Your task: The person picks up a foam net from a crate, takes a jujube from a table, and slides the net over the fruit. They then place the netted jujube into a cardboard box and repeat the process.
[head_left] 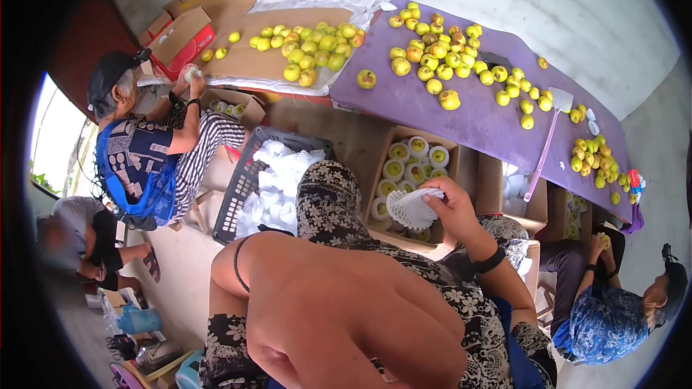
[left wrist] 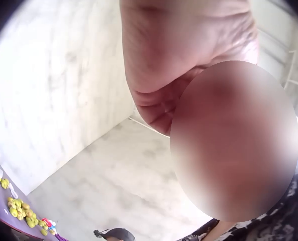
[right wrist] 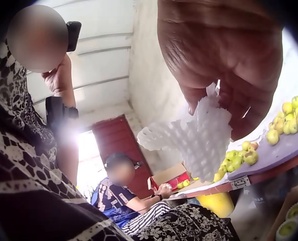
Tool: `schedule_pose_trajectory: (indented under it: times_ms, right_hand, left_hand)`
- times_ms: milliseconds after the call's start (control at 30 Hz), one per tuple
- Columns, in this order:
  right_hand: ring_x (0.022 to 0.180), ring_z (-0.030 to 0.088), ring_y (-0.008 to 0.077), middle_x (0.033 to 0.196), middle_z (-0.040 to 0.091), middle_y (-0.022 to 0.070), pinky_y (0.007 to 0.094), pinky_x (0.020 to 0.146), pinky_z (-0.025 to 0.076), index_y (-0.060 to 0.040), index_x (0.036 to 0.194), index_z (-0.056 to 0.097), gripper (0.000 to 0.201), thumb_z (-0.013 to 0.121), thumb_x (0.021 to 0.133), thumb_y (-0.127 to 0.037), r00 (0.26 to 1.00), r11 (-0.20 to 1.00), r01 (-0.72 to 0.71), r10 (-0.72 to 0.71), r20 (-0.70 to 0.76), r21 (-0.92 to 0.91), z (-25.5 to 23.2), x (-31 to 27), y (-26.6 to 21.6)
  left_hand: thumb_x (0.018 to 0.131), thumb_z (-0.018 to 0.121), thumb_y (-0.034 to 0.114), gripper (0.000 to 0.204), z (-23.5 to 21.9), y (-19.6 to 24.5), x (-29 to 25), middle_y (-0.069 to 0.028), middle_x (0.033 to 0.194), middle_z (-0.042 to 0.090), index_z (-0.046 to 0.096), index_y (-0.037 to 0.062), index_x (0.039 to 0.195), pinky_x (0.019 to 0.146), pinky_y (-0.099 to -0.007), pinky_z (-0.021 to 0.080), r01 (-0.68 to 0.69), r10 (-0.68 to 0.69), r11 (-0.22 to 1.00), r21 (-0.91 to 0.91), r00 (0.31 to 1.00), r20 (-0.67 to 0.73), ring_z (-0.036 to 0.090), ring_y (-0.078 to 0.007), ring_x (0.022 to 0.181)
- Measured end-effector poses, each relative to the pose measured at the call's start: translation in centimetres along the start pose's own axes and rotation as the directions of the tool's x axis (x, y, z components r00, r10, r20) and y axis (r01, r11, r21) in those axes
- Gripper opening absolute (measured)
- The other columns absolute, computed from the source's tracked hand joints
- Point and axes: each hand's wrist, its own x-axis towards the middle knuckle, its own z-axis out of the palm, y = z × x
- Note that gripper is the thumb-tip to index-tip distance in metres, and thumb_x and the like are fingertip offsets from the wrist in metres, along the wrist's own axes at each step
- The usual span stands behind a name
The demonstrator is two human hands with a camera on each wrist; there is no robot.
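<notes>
My right hand (head_left: 453,209) pinches a white foam fruit net (head_left: 414,209) between thumb and fingers, above a carton (head_left: 393,234) of yellow-green apples in foam nets. In the right wrist view the foam net (right wrist: 194,135) hangs flared and crumpled below my fingers. No fruit shows inside it. My left hand (head_left: 353,310) is raised close to my face, large in the head view. Its fingers (left wrist: 161,108) bend loosely toward the face in the left wrist view, fingertips hidden, with nothing seen in them.
A dark plastic crate (head_left: 241,180) of foam nets stands left of my lap. Loose apples (head_left: 447,50) lie on the purple-covered table (head_left: 382,50), with a fly swatter (head_left: 551,130) at its edge. One person (head_left: 144,144) works at left, another (head_left: 613,310) at right.
</notes>
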Motion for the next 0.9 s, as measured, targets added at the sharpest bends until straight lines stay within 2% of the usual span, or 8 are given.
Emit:
schedule_pose_trajectory:
  times_ms: [167, 233, 333, 400, 600, 733, 800, 900]
  right_hand:
    - [0.089, 0.058, 0.0121, 0.098, 0.059, 0.0053, 0.0261, 0.077, 0.048, -0.0013, 0.106, 0.06, 0.015, 0.06, 0.091, -0.004, 1.0, 0.999, 0.019, -0.018, -0.012, 0.033, 0.3, 0.0, 0.1]
    - [0.088, 0.059, 0.0138, 0.099, 0.06, 0.0066, 0.0276, 0.078, 0.048, -0.0021, 0.107, 0.061, 0.017, 0.061, 0.091, -0.006, 0.999, 0.999, 0.027, -0.026, -0.032, 0.039, 0.2, -0.1, -0.4]
    - [0.091, 0.058, 0.014, 0.1, 0.06, 0.0067, 0.0274, 0.081, 0.047, -0.0016, 0.106, 0.061, 0.017, 0.062, 0.089, -0.004, 0.994, 0.993, 0.091, -0.086, -0.062, 0.081, -0.4, -0.2, -1.8]
    - [0.095, 0.058, 0.0159, 0.1, 0.061, 0.0064, 0.0289, 0.085, 0.046, -0.0019, 0.105, 0.061, 0.019, 0.063, 0.086, 0.0, 0.958, 0.953, 0.269, -0.251, -0.135, 0.137, -0.3, -0.3, -2.8]
    - [0.099, 0.058, 0.0193, 0.099, 0.064, 0.0087, 0.0318, 0.088, 0.046, -0.0023, 0.102, 0.063, 0.02, 0.064, 0.083, 0.003, 0.878, 0.91, 0.403, -0.414, -0.239, -0.094, -0.5, -0.3, -3.6]
    - [0.093, 0.06, 0.017, 0.101, 0.064, 0.0084, 0.0293, 0.083, 0.048, -0.0017, 0.105, 0.063, 0.019, 0.063, 0.086, 0.0, 0.891, 0.938, 0.325, -0.262, -0.372, 0.118, 0.1, -1.0, -2.8]
    - [0.094, 0.059, 0.0137, 0.101, 0.063, 0.007, 0.028, 0.084, 0.047, -0.0003, 0.108, 0.061, 0.018, 0.061, 0.09, -0.003, 0.921, 0.909, 0.24, -0.103, -0.375, 0.34, 0.1, -1.1, -2.7]
    - [0.097, 0.057, 0.0123, 0.105, 0.062, 0.0062, 0.0278, 0.086, 0.047, -0.0011, 0.115, 0.057, 0.025, 0.062, 0.092, -0.007, 0.943, 0.915, 0.242, -0.143, -0.301, 0.322, -0.1, -1.0, -2.0]
  left_hand:
    - [0.095, 0.058, 0.029, 0.031, -2.1, 0.6, 2.0, -0.0178, 0.108, 0.065, 0.064, 0.0165, 0.123, 0.08, -0.0437, 0.049, 0.251, -0.159, 0.956, -0.152, 0.878, 0.452, 0.061, -0.0285, 0.094]
    - [0.09, 0.064, 0.013, 0.003, 0.6, -0.4, 0.1, -0.0155, 0.078, 0.064, 0.067, 0.0121, 0.091, 0.05, -0.0354, 0.047, -0.021, 0.015, 0.999, -0.024, 0.98, -0.201, 0.056, -0.0245, 0.057]
    - [0.078, 0.074, 0.022, 0.048, -2.5, -0.2, -3.1, -0.0224, 0.118, 0.057, 0.058, 0.0035, 0.119, 0.085, -0.0459, 0.046, 0.52, -0.372, 0.769, 0.372, 0.837, -0.402, 0.057, -0.0322, 0.101]
    - [0.073, 0.077, 0.033, 0.084, -5.4, -4.9, -6.3, -0.018, 0.142, 0.04, 0.036, 0.0013, 0.138, 0.112, -0.043, 0.025, 0.515, -0.362, 0.591, 0.621, 0.857, -0.366, 0.033, -0.0339, 0.136]
    - [0.074, 0.078, 0.011, 0.066, -3.8, -12.4, -13.0, -0.0112, 0.132, 0.049, 0.043, 0.0029, 0.129, 0.106, -0.0372, 0.036, 0.773, -0.57, 0.626, 0.102, 0.544, -0.616, 0.045, -0.0206, 0.125]
    - [0.079, 0.074, 0.008, 0.045, -4.6, -12.4, -15.2, -0.0069, 0.113, 0.056, 0.049, 0.0028, 0.116, 0.091, -0.0324, 0.046, 0.829, -0.588, 0.552, 0.086, 0.461, -0.664, 0.054, -0.0144, 0.104]
    - [0.08, 0.072, 0.011, 0.039, -4.7, -12.1, -15.9, -0.0047, 0.101, 0.058, 0.053, 0.0035, 0.113, 0.084, -0.0275, 0.047, 0.834, -0.658, 0.526, -0.165, 0.277, -0.7, 0.057, -0.0112, 0.095]
    - [0.085, 0.066, 0.01, 0.031, -4.2, -12.2, -15.8, -0.0038, 0.097, 0.059, 0.052, 0.0036, 0.112, 0.079, -0.0251, 0.047, 0.748, -0.599, 0.631, -0.205, 0.302, -0.741, 0.057, -0.0088, 0.09]
